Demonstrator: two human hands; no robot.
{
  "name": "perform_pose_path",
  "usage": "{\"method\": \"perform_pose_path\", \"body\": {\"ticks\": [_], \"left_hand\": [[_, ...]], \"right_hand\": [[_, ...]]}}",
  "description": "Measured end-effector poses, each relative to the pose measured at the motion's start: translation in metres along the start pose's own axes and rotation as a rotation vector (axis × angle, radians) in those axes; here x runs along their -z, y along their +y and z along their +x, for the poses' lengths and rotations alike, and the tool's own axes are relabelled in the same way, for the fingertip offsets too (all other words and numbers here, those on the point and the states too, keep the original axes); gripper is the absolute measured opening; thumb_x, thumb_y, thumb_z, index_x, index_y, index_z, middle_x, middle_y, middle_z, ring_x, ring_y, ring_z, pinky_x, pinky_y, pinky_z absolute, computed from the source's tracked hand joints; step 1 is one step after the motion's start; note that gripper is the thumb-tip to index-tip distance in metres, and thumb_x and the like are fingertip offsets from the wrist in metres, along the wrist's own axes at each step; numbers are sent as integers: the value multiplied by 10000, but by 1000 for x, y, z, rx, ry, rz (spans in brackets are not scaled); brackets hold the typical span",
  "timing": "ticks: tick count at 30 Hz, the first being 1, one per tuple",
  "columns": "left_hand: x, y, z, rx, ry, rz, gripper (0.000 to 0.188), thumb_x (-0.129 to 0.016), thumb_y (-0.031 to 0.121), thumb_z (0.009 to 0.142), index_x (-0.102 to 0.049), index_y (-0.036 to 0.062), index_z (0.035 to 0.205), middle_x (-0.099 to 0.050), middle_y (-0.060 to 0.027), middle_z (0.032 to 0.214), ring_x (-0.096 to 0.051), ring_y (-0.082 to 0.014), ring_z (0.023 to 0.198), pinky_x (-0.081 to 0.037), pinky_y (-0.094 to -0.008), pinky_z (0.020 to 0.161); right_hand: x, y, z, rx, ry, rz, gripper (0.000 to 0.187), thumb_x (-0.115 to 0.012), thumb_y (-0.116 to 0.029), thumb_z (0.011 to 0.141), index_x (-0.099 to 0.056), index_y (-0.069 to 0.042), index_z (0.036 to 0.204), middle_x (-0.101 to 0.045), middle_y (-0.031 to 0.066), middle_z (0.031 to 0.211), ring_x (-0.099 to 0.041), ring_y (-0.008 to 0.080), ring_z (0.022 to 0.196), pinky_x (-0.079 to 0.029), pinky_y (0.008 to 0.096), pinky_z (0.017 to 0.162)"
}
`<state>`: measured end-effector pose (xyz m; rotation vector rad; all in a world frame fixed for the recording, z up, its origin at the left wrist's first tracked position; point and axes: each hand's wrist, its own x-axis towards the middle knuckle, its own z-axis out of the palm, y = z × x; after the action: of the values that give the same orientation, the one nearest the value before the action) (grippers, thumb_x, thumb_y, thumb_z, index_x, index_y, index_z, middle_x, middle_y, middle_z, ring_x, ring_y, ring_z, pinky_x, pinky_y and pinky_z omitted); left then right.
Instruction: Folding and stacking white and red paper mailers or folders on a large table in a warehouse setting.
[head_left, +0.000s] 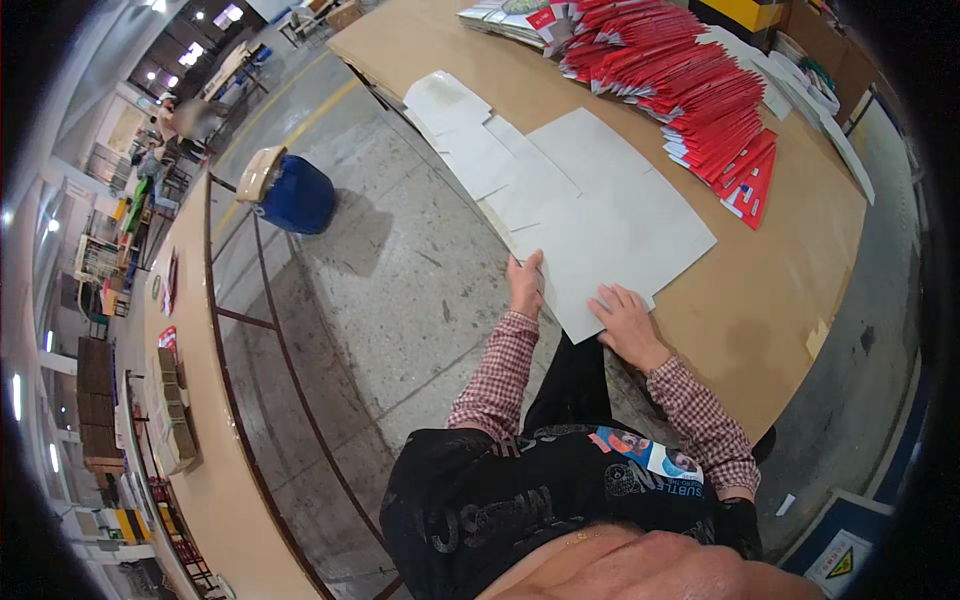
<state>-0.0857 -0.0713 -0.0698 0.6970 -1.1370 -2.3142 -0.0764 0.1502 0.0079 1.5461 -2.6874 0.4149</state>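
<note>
A large white die-cut cardboard sheet point(625, 215) lies flat on the brown tabletop, with slits and stepped edges along its left part. Its near corner sticks out past the table edge toward me. My left hand point(525, 287) pinches the sheet's left edge, thumb on top and the other fingers partly hidden. On the near right part of the sheet rests my right hand point(630, 325), fingers stretched out and lying on the surface. Beyond the sheet, a long fanned row of red folded card pieces point(670, 80) curves across the table.
White cardboard pieces point(800, 85) lie along the table's far right edge. A blue barrel point(297, 195) stands on the concrete floor to the left. Past it runs another long table point(190, 330) with a metal frame. People point(175, 125) are at the far left.
</note>
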Motion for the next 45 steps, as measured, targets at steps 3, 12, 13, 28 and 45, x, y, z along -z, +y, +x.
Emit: {"method": "perform_pose_path", "body": {"ticks": [3,12,13,28,45], "left_hand": [[13,9,-9,84,-113,8,530,-578,159,878,-325,-13,1310,-474,-129,1269,-491,-244,1115,-412,-342,922],[-4,104,-61,-695,194,518,501,-490,262,930,-335,3,1329,-468,-172,1232,-456,-272,1115,-372,-389,934],[-13,117,-74,-914,63,636,482,-503,241,918,-356,11,1315,-474,-157,1229,-465,-263,1113,-370,-376,937],[-150,-78,-186,-1047,-1824,1079,378,-662,179,694,-566,83,1046,-542,-86,1068,-489,-260,1043,-413,-407,830],[-135,-55,-187,-1184,-1854,1187,588,-673,175,721,-463,96,1265,-495,-81,1228,-468,-268,1066,-393,-483,847]], "right_hand": [[-13,9,0,28,78,74,446,-693,-178,688,-546,-69,1095,-480,165,1217,-467,340,1101,-402,408,910],[127,24,-50,-368,597,295,173,-560,-26,769,-616,-36,933,-614,155,897,-583,308,850,-467,353,736],[141,20,-72,-306,583,189,258,-550,38,725,-611,-50,960,-616,137,907,-571,329,862,-469,365,739],[55,-25,-366,-934,478,-14,377,-602,53,694,-579,-51,1056,-615,94,992,-590,257,919,-475,310,791],[33,3,-291,-775,289,134,498,-597,-366,812,-514,-149,1253,-387,37,1389,-254,253,1332,-125,472,1098]]}}
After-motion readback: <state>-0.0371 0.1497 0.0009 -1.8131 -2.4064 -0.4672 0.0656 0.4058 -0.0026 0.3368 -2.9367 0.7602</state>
